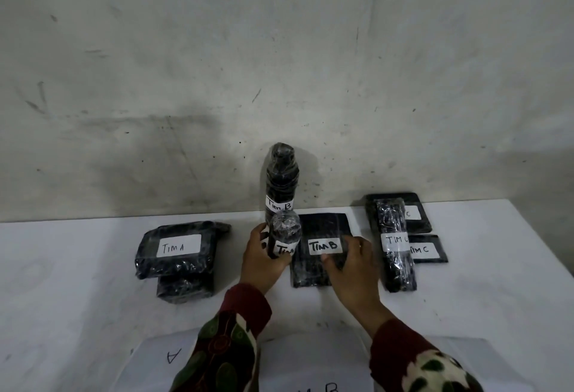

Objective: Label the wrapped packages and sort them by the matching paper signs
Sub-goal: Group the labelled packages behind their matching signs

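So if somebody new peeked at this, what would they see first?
Probably the tall black wrapped bottle standing upright at the back middle of the white table, with "Tim B" on its label. Right in front, the left hand holds a shorter wrapped bottle, while the right hand rests on a flat black package also labelled "Tim B". A "Tim A" package lies to the left.

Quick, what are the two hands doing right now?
Left hand: grips the small upright wrapped bottle.
Right hand: fingers rest on the flat Tim B package, thumb at its label; no clear grip.
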The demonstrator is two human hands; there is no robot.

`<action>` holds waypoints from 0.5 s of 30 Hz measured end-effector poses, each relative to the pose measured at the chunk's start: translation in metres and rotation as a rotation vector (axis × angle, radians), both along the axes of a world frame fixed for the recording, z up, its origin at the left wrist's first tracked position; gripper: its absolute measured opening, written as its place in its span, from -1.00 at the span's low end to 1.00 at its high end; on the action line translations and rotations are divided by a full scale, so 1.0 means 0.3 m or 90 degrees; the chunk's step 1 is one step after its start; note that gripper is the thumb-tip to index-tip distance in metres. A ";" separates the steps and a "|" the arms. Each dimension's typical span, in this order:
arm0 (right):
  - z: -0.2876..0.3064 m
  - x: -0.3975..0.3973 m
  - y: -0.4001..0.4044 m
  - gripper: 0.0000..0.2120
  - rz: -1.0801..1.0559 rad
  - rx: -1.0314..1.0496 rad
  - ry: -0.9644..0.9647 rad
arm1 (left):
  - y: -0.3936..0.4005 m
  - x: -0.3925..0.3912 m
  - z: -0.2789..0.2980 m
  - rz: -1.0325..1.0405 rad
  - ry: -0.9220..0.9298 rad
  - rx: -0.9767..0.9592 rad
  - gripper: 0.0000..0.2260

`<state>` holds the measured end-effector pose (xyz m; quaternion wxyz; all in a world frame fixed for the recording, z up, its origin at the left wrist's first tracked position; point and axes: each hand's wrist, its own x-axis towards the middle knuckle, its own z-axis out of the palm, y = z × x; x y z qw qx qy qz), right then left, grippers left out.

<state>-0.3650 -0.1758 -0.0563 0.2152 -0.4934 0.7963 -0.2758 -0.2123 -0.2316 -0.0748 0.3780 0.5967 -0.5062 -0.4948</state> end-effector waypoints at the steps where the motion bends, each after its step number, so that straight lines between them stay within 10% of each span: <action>1: 0.002 0.000 0.003 -0.51 0.001 -0.002 -0.002 | 0.003 0.000 0.002 0.000 -0.010 0.003 -0.37; 15: 0.031 0.034 0.233 -0.76 0.107 -0.066 -0.016 | 0.250 0.049 0.077 0.019 -0.135 -0.083 -0.47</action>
